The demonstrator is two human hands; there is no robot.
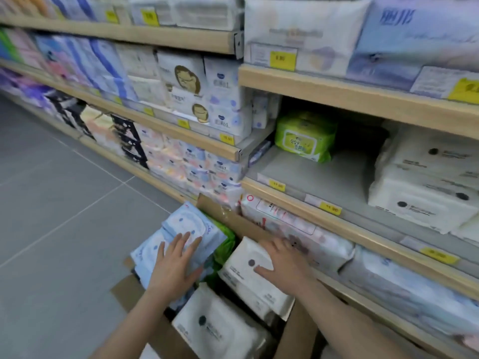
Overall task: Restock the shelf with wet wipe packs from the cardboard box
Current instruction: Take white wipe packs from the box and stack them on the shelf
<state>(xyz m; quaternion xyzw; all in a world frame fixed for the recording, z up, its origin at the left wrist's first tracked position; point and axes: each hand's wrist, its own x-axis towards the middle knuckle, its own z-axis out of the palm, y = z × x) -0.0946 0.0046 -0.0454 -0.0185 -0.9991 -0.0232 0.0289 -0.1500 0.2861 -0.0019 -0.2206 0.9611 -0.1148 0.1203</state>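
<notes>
A cardboard box (228, 218) stands on the floor against the shelving, filled with wet wipe packs. My left hand (174, 265) lies flat, fingers spread, on the light blue packs (181, 226) at the box's left. My right hand (282, 265) rests with straight fingers on a white pack (241, 270) with a dark round dot. Another white pack (215, 325) lies nearer me in the box. A green pack (225, 244) shows between the blue and white ones. On the middle shelf (324, 182) sits a stack of green wipe packs (303, 138).
White packs (425, 182) are stacked at the right of the middle shelf, with bare grey shelf board between them and the green ones. Yellow price tags (329, 208) line the wooden shelf edges. Other shelves hold tissue and wipe packs. Grey tiled floor (64, 203) lies to the left.
</notes>
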